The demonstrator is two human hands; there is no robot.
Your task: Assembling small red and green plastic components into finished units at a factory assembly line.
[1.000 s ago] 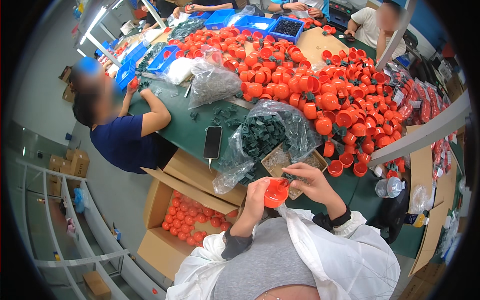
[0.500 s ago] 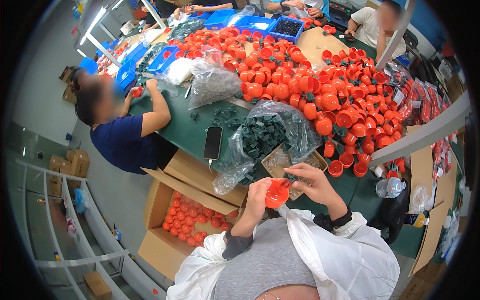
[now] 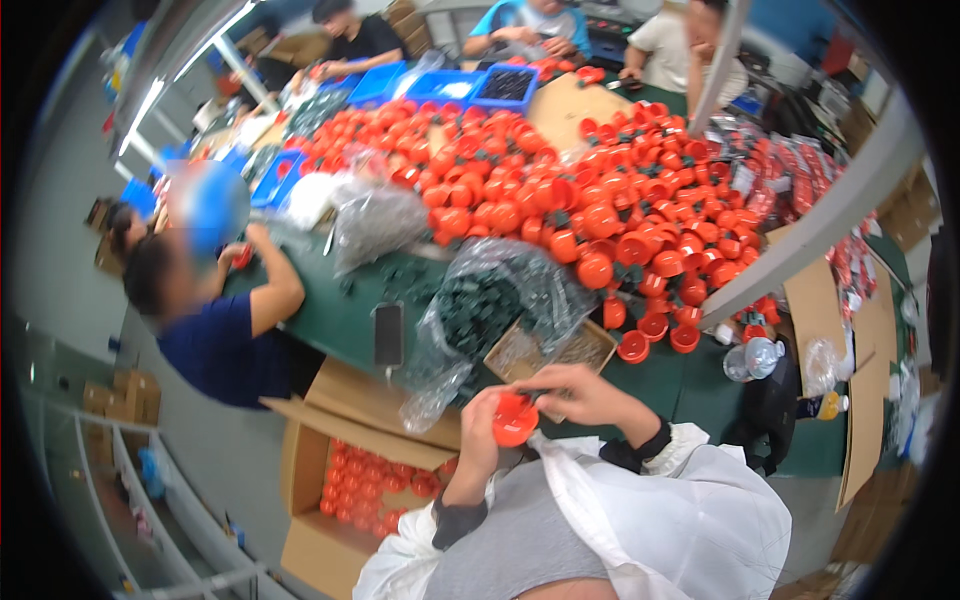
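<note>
My left hand (image 3: 477, 436) is wrapped round the side of a red plastic cup (image 3: 515, 421), held in front of my body. At the cup's upper edge my right hand (image 3: 582, 396) is closed, its fingertips pressing a small dark green plastic piece (image 3: 532, 394) against it. Motion blur hides the exact fit between the two. Just beyond my hands are a shallow cardboard tray (image 3: 603, 361) of small pale parts and a clear plastic bag filled with dark green pieces (image 3: 482, 308).
A big heap of red cups (image 3: 600, 218) covers the table's far side. A phone (image 3: 388, 335) lies left of the bag. Beside me stands an open carton (image 3: 300, 545) holding red cups. Bottles (image 3: 752, 360) and a white post (image 3: 815, 232) are at right. Co-workers sit around the table.
My right hand has brought the dark green piece from beside the cup onto its upper edge. The whole view has shifted, so the table's contents appear further left.
</note>
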